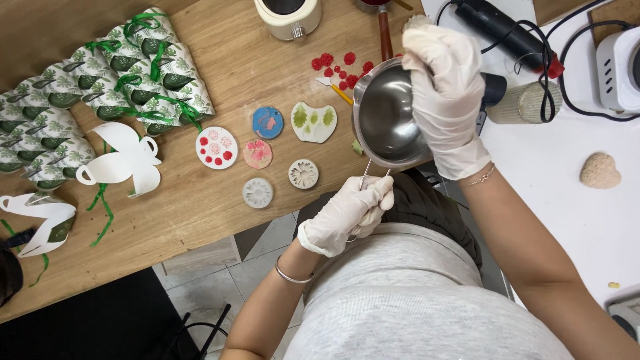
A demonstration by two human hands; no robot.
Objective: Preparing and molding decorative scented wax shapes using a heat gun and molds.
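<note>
A small shiny metal pot [385, 117] is tipped on its side, so its open mouth faces up at the camera. It hangs in the air right at the front edge of the wooden table [200, 200], partly over the wood and partly over the person's lap. The inside of the pot looks bare and clean.

The left hand [350, 213], in a white glove, is closed tight around the thin wire handle [365, 175] just below the pot. The right hand [443, 100], also gloved, reaches over the pot's right rim with its fingers curled and pressed down into the pot. I cannot tell if it holds anything.

Left of the pot, on the wood, lie flat molds: a pale leaf-print one [313, 122] closest, then a blue round one [267, 123], a pink one [257, 154], a white one with red dots [217, 147], and two grey flower ones [303, 173] near the table edge. There is bare wood below these, down to the edge.

Just above the pot's left rim sit little red wax bits [337, 67]. Far left of the pot, leaf-print paper boxes [133, 67] with green ribbon fill the table corner.

Right of the pot is a white table [567, 213] with black cords [533, 47] and a ribbed glass cup [523, 103] close by. Further right lies a tan heart shape [600, 171], with lots of open white space around it.
</note>
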